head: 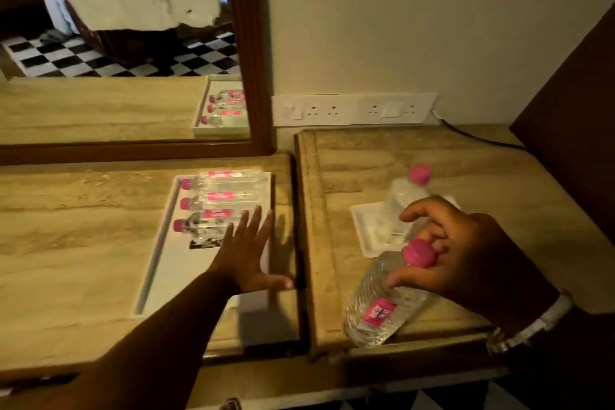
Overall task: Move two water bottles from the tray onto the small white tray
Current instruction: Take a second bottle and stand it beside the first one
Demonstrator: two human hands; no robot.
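Two bottles moved: one water bottle [404,196] stands upright on the small white tray [364,226] on the right-hand table [499,183]; a second bottle [382,303] is tilted, pink cap up, its base near the table's near edge and just short of that tray.
Right hand [466,250]: grip clenched around the second bottle's neck and cap, thumb and fingers wrapped on either side.
Left hand [248,250]: released, fingers spread flat, resting over the near right part of the long tray [156,260] and grasping nothing.
Long tray: sits on the left table [66,243] below a wood-framed mirror [116,43]; three pink-capped bottles [219,196] lie on their sides at its far end, caps pointing left.
Progress: by appearance, one bottle is delivered and the other is lifted clear of the long tray but not yet set down.
What remains: standing the held bottle on the small white tray beside the first, then letting go.
Risk: the small tray looks crowded, so the standing bottle could be knocked.
Background: a switch and socket panel [352,110] runs along the far wall.
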